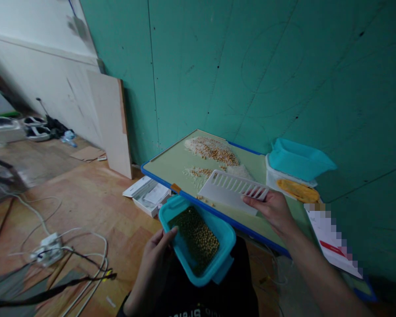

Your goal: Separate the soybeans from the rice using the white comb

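Note:
My left hand [159, 252] grips the left rim of a turquoise plastic container [228, 240], held just below the table's front edge. Inside it lie small green beans [188, 222] and round yellow soybeans [205, 243]. Above the table, my right hand [273, 208] is closed on the right end of a white slotted plastic board [225, 192], tilted with its lower edge near the tabletop. Behind the board, a pile of white rice grains mixed with soybeans [214, 152] spreads over the pale green table [166, 166]. A few soybeans lie by the front edge.
At the table's right stand a turquoise bin [298, 159] on a white container, a yellow cloth-like item [297, 190] and a paper sheet [330, 237]. A green wall [191, 66] backs the table. Cables and a power strip [49, 250] lie on the floor, near an open white box [148, 196].

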`<state>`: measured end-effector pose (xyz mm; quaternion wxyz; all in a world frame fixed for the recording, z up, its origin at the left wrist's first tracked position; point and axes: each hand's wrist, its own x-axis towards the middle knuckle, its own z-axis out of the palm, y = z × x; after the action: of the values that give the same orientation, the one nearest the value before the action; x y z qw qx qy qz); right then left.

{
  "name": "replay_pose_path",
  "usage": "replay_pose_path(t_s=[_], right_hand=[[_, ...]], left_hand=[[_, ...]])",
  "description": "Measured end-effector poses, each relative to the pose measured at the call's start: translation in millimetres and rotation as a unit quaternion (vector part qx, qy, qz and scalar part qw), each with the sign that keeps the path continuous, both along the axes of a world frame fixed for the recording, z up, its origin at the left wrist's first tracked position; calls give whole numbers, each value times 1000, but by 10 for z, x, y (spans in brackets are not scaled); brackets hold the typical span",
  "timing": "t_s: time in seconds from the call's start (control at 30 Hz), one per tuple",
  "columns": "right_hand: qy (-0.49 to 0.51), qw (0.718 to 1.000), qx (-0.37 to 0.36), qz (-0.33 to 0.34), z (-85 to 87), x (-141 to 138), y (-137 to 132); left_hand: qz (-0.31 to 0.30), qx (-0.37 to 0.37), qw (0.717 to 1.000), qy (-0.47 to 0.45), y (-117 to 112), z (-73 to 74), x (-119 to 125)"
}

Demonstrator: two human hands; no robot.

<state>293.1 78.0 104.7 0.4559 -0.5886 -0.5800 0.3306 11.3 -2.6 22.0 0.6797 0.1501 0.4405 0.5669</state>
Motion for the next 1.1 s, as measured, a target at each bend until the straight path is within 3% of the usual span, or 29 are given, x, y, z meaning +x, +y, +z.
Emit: replay_pose_path(t_s=[0.37, 0.6, 0.9, 1.1], right_hand=[[-78, 996, 35, -25, 85, -66, -365], [-95, 993, 68, -34, 58, -100, -564], [-104, 989, 85, -61, 40, -111, -496], [-73, 994, 83, -24, -17, -262, -430]], left_hand=[[0, 6, 1000, 14, 12, 77, 16], [-1, -4, 1000, 21, 43, 46, -4], [-6, -5, 1000, 12, 43, 95, -25], [6, 5, 1000, -9, 51, 115, -26]])
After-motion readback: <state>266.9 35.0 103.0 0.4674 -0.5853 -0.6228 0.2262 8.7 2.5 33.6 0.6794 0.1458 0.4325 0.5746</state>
